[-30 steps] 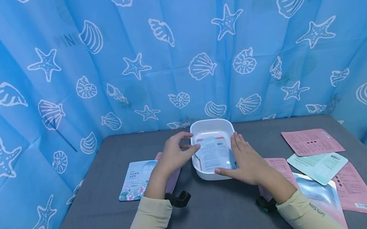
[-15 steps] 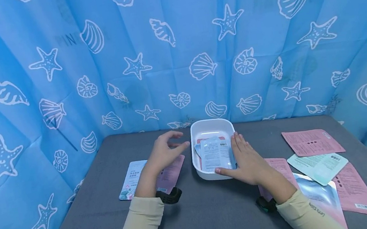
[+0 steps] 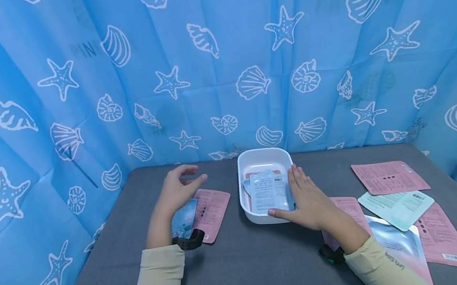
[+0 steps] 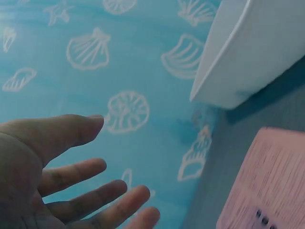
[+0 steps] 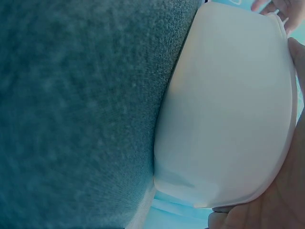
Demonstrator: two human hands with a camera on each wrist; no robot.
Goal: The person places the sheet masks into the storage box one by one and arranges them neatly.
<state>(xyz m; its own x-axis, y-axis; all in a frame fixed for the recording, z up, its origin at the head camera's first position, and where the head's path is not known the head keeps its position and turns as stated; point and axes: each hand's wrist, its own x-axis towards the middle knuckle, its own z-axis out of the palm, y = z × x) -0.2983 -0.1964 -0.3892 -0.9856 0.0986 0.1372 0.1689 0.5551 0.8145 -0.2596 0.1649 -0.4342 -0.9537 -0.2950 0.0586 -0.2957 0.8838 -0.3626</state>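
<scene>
A white plastic tub [image 3: 260,218] stands at the middle of the table, with flat sachets in it; a pale blue printed sachet [image 3: 267,192] lies on top. My right hand [image 3: 312,203] rests along the tub's right rim, fingers straight and thumb at the near corner. My left hand [image 3: 174,193] hovers left of the tub, fingers loosely spread and holding nothing, as the left wrist view confirms. Beneath and beside it lie a pink sachet [image 3: 213,212] and a blue sachet [image 3: 184,219], the latter partly hidden by the forearm.
To the right lie more sachets: a pink one [image 3: 389,176] at the back, a mint green one [image 3: 397,207], a silvery one [image 3: 395,241] and other pink ones, some overlapping. A blue shell-print curtain [image 3: 218,66] hangs behind the grey tabletop [image 3: 253,264].
My left hand has drawn away from the tub to the left, over the left-hand sachets. The sachet on top in the tub now lies uncovered by it. My right hand has stayed in place.
</scene>
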